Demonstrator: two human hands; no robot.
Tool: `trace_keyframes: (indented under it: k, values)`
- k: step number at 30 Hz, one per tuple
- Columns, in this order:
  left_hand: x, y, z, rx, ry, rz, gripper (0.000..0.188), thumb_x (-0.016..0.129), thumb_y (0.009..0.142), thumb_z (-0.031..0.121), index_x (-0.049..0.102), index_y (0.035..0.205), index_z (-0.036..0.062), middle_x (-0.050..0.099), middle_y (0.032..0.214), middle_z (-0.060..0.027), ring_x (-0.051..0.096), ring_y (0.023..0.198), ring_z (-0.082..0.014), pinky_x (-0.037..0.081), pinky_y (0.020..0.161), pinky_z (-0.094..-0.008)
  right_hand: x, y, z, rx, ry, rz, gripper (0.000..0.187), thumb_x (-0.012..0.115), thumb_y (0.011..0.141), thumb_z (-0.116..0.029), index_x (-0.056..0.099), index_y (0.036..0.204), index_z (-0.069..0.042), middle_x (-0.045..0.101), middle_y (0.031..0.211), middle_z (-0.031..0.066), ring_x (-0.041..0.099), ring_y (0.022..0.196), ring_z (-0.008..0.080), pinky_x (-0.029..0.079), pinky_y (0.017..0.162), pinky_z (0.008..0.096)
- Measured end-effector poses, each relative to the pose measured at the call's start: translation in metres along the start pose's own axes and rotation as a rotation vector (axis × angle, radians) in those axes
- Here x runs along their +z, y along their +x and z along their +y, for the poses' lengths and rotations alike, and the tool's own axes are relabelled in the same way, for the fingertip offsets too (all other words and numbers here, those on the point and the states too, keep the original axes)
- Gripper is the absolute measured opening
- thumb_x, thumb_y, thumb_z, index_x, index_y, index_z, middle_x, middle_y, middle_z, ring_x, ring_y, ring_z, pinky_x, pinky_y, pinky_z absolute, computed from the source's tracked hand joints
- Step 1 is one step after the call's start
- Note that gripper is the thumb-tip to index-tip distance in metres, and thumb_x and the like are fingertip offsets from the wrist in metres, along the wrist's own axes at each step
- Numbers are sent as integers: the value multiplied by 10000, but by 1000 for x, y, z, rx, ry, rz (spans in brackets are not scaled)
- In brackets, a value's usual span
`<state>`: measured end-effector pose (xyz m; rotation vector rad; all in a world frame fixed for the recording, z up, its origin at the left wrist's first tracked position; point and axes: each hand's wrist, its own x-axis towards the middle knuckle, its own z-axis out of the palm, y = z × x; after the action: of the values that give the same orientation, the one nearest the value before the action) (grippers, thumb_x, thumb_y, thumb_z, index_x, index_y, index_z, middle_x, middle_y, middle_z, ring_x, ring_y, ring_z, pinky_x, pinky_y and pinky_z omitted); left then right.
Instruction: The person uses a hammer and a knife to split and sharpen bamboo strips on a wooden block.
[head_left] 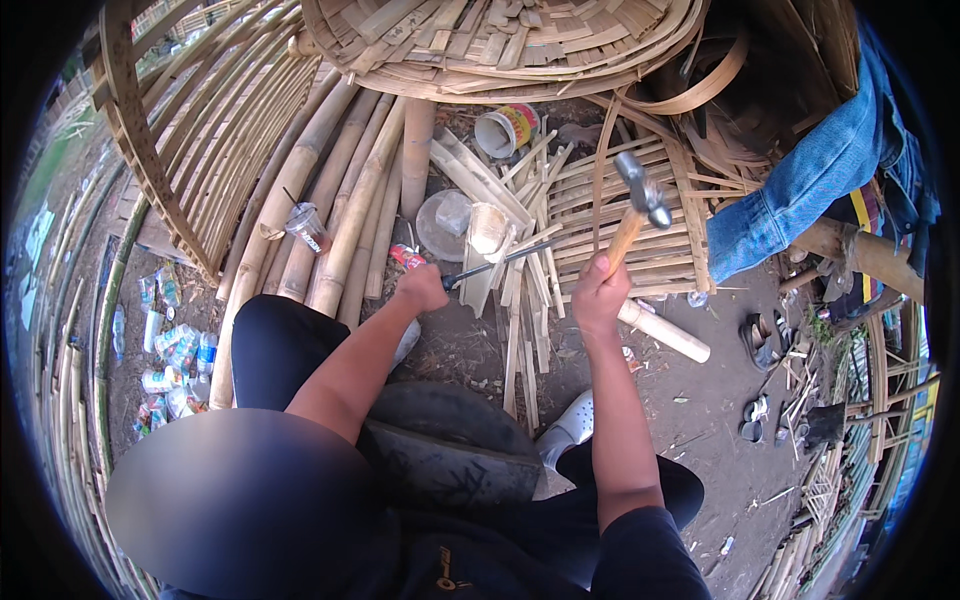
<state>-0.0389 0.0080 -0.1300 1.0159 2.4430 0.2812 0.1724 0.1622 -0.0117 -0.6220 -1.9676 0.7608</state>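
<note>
Near bamboo strips (pixel 513 345) on the ground (pixel 665 425), the right hand (pixel 600 292) curls its fingers around an upright hammer (pixel 626 238), while the left hand (pixel 420 288) grips one end of a slim rod (pixel 518 254).

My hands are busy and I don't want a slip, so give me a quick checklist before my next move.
1. Hammer gripped: ok, the right hand is closed around its handle, head up.
2. Rod held: ok, the left hand is closed at its near end.
3. Rod's far end seated on something: cannot tell, it shows over the strips, but contact isn't clear.
4. Drink cup off the poles: not ok, it sits on them.
5. Ground tidy: not ok, loose strips lie in front of you.
6. White shoe clear of the rod: ok, they are well apart.
</note>
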Motion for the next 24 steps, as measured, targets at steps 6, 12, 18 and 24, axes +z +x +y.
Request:
trace_keyframes:
  k: [6, 12, 18, 24]
  values:
    - [-7, -7, 27, 9, 155, -99, 381, 592, 779, 209, 640, 1119, 45, 636, 1176, -170, 624, 1096, -299, 511, 908, -420, 22, -101, 118, 434, -505, -455, 458, 481, 957, -384, 647, 840, 26, 617, 821, 316, 606, 861, 481, 488, 772, 524]
    - [22, 3, 12, -69, 7, 11, 381, 564, 786, 196, 628, 1117, 18, 622, 1179, -204, 613, 1109, -324, 500, 922, -420, 6, -38, 53, 344, -440, -328, 475, 522, 951, -385, 634, 817, 57, 601, 715, 301, 608, 732, 479, 479, 670, 505]
    - [8, -10, 9, -82, -51, -17, 330, 566, 764, 178, 672, 1024, 4, 651, 1113, -216, 637, 1057, -329, 503, 916, -415, -30, 43, -65, -44, -205, -77, 363, 534, 977, -265, 514, 746, 15, 466, 513, 138, 455, 434, 248, 377, 456, 371]
    - [19, -9, 21, -70, -41, -28, 328, 574, 755, 171, 681, 1015, 1, 655, 1113, -208, 637, 1058, -331, 502, 921, -410, 21, -89, 89, 257, -297, -102, 447, 492, 954, -370, 594, 813, 42, 608, 630, 230, 631, 638, 438, 477, 602, 495]
